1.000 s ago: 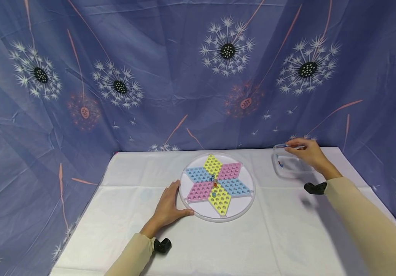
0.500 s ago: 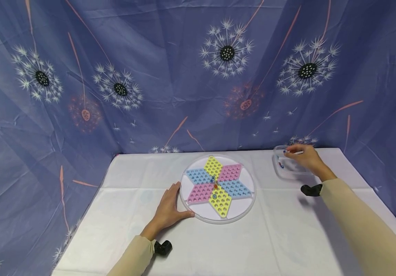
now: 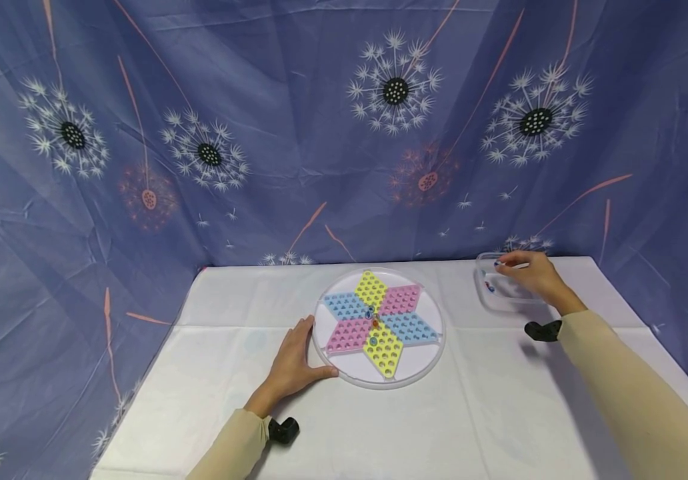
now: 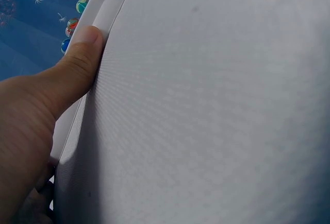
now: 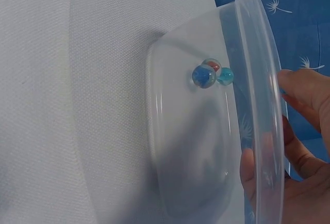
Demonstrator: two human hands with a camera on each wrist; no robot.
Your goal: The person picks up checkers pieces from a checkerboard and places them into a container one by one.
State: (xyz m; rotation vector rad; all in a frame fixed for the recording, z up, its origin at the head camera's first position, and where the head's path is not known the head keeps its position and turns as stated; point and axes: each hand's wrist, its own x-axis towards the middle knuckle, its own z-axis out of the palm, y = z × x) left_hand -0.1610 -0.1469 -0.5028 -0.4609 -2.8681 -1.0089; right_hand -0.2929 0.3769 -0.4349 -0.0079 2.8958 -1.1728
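A round white Chinese checkers board point(image 3: 353, 370) with a pink, blue and yellow star lies on the table. Several marbles point(image 3: 375, 323) sit in holes near its middle and on the near yellow point. My left hand point(image 3: 290, 360) rests spread against the board's left rim; in the left wrist view its thumb point(image 4: 77, 62) lies on that rim. Above a clear plastic container point(image 3: 479, 293), my right hand point(image 3: 530, 272) pinches a blue marble point(image 3: 497, 264) between thumb and fingertips. Inside the container are a blue marble point(image 5: 204, 76), a reddish one point(image 5: 212, 65) and a teal one point(image 5: 225, 75).
A white cloth point(image 3: 242, 373) covers the table. Behind and beside it hangs a blue curtain point(image 3: 296, 120) with dandelion prints. The container stands at the back right, close to the table's far edge.
My right hand dips slightly into the container's area over the second, still pinching the blue marble, then barely moves. My left hand keeps its place at the board.
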